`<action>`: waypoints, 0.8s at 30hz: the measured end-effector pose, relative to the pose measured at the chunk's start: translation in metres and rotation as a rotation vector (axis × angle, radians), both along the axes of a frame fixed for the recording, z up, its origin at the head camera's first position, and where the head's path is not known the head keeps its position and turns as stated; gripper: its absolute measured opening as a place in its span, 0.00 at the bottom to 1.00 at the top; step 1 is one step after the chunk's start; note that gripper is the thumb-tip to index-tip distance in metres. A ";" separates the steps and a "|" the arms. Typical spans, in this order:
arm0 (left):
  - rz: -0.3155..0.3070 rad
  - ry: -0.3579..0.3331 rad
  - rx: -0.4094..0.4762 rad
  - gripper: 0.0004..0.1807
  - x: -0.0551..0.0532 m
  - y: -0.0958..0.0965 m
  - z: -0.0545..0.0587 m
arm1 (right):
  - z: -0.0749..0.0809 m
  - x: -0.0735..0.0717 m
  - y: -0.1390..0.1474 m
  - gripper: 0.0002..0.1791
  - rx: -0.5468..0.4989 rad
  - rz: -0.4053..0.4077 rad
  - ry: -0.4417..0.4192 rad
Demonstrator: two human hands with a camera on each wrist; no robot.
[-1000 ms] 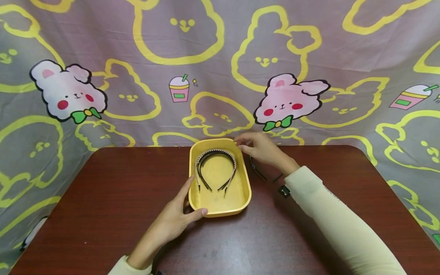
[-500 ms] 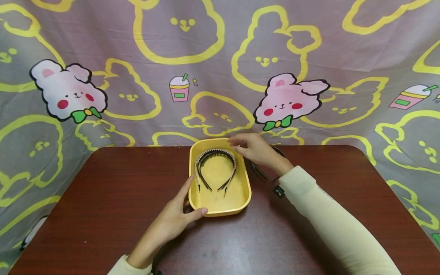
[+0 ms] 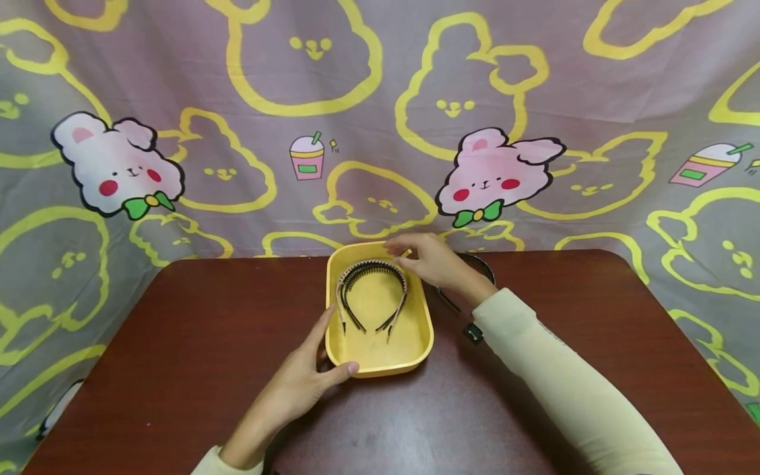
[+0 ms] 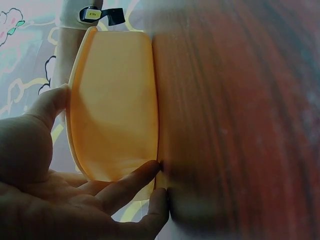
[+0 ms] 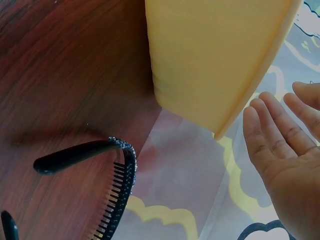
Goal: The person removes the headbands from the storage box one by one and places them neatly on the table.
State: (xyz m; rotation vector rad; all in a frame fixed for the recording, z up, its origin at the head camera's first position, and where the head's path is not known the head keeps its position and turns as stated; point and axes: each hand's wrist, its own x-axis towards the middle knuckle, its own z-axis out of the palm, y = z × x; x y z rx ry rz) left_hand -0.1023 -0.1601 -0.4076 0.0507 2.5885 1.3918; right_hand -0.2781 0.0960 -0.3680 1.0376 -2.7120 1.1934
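A yellow plastic basin (image 3: 382,366) stands on the table. My left hand (image 3: 299,376) holds its near left corner, thumb by the front rim and fingers along the left side. The left wrist view shows those fingers (image 4: 132,187) low against the basin's wall. Inside lie headbands (image 3: 346,310), a toothed black one and a pale beaded one nested together. Over the far right rim is my right hand (image 3: 436,264), holding nothing; its fingers (image 5: 287,132) are loosely extended beside the rim in the right wrist view. Partly hidden behind that arm, a black toothed headband (image 5: 131,170) with glittery trim lies on the table.
The dark reddish wooden table (image 3: 202,356) spreads to both sides of the basin. Along its back edge hangs a cartoon-printed cloth (image 3: 380,119), close behind the basin's far rim.
My right hand has moved left, from beside the far right corner to over the basin's far rim, uncovering more of the headband on the table. My left hand keeps its place.
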 end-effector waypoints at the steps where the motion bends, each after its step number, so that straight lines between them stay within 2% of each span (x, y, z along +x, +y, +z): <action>1: 0.001 0.000 0.002 0.59 0.000 0.000 -0.001 | 0.000 0.000 0.000 0.18 -0.004 -0.002 -0.008; 10: -0.011 0.010 0.008 0.59 0.000 0.002 0.000 | 0.001 0.000 -0.002 0.18 -0.035 0.018 -0.016; 24: -0.012 0.005 -0.005 0.59 -0.001 0.000 0.000 | 0.000 -0.001 -0.008 0.18 -0.019 0.051 0.000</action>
